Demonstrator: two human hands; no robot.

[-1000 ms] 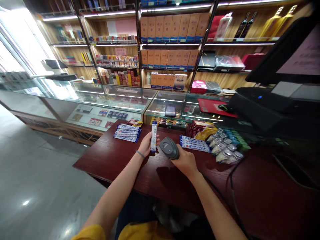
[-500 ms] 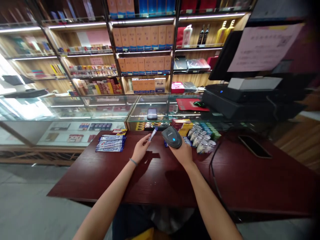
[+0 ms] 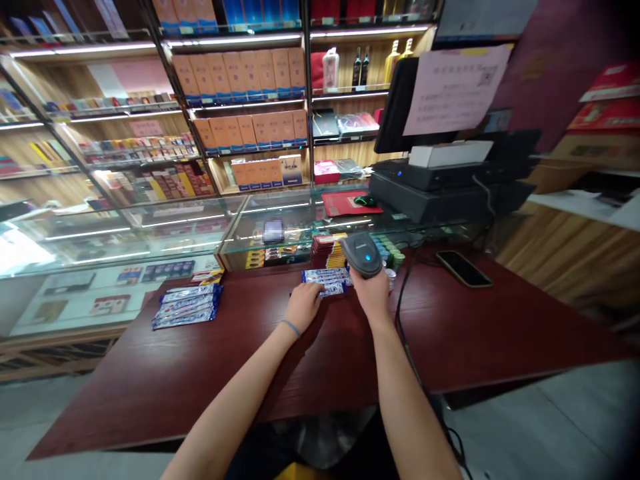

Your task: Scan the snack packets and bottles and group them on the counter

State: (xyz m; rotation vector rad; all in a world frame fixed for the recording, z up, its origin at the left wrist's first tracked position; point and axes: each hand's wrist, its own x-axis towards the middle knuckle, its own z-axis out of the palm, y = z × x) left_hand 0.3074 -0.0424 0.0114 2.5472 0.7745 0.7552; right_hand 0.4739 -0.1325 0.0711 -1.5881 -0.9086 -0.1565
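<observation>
My right hand [image 3: 371, 292] is wrapped round the handle of a dark barcode scanner [image 3: 364, 253], which has a blue light glowing on top. My left hand [image 3: 304, 303] is closed on a slim blue-and-white packet [image 3: 333, 290], low at the front of a row of similar packets [image 3: 325, 275]; its fingertips are partly hidden. At the left of the desk lies another stack of blue-and-white packets [image 3: 186, 305]. Behind the scanner stand yellow-and-red boxes [image 3: 327, 250] and several small cans [image 3: 390, 250], partly covered by the scanner and hand.
The dark red desk [image 3: 240, 347] meets a glass display counter [image 3: 240, 230]. A phone [image 3: 464, 268] lies at the right, beside a black cable [image 3: 400, 313] running over the front edge. A monitor [image 3: 395, 107] stands behind, near stocked shelves [image 3: 250, 130].
My left hand has carried its packet right and down to the right-hand row of packets. My right hand still holds the scanner, now nearer the cans. The view has turned right.
</observation>
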